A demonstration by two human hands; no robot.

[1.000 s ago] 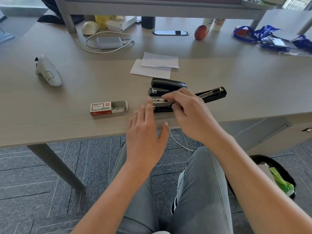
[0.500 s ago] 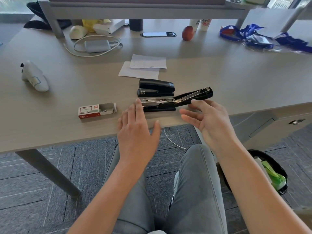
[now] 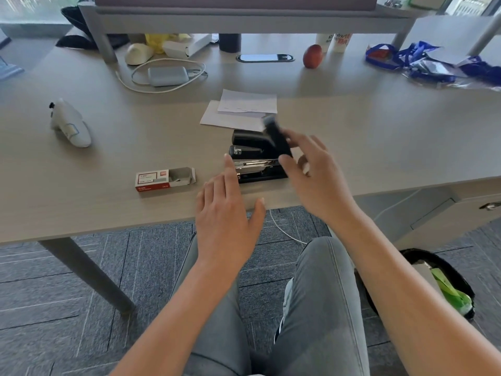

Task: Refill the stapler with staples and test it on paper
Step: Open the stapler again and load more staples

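An open black stapler [image 3: 257,169] lies near the desk's front edge with its metal magazine showing. Its top arm [image 3: 275,137] stands tilted up and is blurred by motion. My right hand [image 3: 311,169] holds that arm at its hinge end, thumb in front and fingers behind. My left hand [image 3: 227,213] hovers open, its index fingertip beside the stapler's front end. A second black stapler [image 3: 244,142] sits shut just behind. A red and white staple box [image 3: 165,179] lies open to the left. Two white paper sheets [image 3: 238,109] lie behind the staplers.
A white controller [image 3: 70,126] lies at the left. A grey charger with cable [image 3: 168,76], a red apple [image 3: 312,56] and blue lanyards [image 3: 423,61] sit at the back. The desk edge [image 3: 108,229] runs near my knees; a bin [image 3: 444,283] stands on the floor at right.
My right hand left the magazine, dropped to the desk edge, then rose and swung the stapler's top arm from lying flat at the right to nearly upright. My left hand barely moved.
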